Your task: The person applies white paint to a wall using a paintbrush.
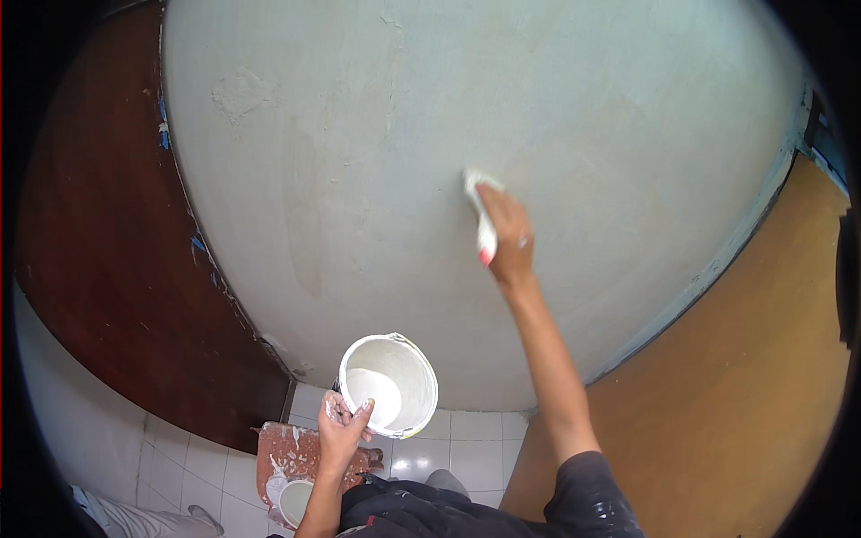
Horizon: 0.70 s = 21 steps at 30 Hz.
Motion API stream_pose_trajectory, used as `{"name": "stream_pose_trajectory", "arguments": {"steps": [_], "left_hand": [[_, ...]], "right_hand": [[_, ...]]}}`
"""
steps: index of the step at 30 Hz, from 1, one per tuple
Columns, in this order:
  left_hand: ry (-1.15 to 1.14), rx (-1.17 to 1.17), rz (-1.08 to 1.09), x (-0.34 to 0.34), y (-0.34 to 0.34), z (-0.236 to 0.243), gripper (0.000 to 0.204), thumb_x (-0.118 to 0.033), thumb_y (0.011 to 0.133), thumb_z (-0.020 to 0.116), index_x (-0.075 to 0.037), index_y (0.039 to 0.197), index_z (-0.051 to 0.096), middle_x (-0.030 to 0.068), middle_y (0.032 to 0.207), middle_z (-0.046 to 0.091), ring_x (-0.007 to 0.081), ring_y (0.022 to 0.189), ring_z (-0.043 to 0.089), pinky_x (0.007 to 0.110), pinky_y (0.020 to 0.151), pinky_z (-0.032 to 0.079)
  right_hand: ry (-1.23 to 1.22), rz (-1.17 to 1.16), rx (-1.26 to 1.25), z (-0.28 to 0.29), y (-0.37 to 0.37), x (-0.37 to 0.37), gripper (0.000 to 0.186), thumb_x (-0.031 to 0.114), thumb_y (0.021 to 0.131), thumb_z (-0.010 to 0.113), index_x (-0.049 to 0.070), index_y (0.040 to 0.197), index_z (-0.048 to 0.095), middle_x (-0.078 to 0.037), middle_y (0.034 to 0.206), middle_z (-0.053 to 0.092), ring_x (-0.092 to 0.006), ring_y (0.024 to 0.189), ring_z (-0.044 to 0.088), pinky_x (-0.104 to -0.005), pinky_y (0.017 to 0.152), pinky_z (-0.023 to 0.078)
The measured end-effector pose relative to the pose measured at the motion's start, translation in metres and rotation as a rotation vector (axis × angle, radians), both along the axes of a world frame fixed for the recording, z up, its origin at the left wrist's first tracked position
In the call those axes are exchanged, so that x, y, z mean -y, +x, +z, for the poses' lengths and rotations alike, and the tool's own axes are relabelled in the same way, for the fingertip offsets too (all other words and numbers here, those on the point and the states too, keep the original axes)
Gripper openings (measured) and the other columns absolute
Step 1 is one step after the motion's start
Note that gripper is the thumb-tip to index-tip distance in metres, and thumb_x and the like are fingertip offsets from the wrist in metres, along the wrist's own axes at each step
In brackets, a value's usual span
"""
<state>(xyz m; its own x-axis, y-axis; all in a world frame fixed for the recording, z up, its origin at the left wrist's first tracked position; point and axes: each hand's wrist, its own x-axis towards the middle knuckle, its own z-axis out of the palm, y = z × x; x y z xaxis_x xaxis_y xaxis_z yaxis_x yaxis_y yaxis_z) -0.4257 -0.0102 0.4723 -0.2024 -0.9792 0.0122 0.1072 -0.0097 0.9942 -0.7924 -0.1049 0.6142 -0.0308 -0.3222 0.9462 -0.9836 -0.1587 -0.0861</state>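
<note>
Gripping a round white bucket (388, 384), left hand (343, 432); right hand (508, 235) fingers clasping a paint-caked brush (482, 215).

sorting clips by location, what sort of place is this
Probably a room indoors being plastered or repainted. The right hand presses a white-smeared putty knife to a patchy pale wall, the left hand holds a white bucket of paste, and the tiled floor is splattered.

Bucket (388, 384) in left hand (342, 435), below-left of brush (482, 218) in right hand (509, 238) on wall (377, 161); door (108, 224) left.
</note>
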Motion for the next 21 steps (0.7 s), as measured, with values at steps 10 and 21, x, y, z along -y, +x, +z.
{"name": "stream_pose_trajectory", "arguments": {"steps": [10,21], "left_hand": [[-0.013,-0.037,-0.059,-0.003,0.004,0.001,0.038,0.001,0.092,0.076,-0.009,0.093,0.039,0.0025,0.072,0.055,0.0105,0.053,0.061,0.025,0.041,0.05],[-0.07,-0.05,-0.116,0.002,0.001,0.003,0.038,0.005,0.091,0.075,-0.008,0.094,0.04,-0.0017,0.078,0.046,0.0063,0.062,0.055,0.023,0.051,0.052]], "right_hand": [[0.211,0.165,0.537,-0.157,0.057,-0.021,0.037,0.014,0.097,0.07,0.001,0.131,0.066,-0.015,0.121,0.073,-0.0307,0.108,0.07,-0.0405,0.094,0.056],[0.263,0.555,1.446,-0.129,0.162,-0.119,0.046,0.022,0.1,0.072,0.001,0.139,0.06,-0.004,0.095,0.072,-0.0058,0.079,0.062,-0.023,0.063,0.049]]}}
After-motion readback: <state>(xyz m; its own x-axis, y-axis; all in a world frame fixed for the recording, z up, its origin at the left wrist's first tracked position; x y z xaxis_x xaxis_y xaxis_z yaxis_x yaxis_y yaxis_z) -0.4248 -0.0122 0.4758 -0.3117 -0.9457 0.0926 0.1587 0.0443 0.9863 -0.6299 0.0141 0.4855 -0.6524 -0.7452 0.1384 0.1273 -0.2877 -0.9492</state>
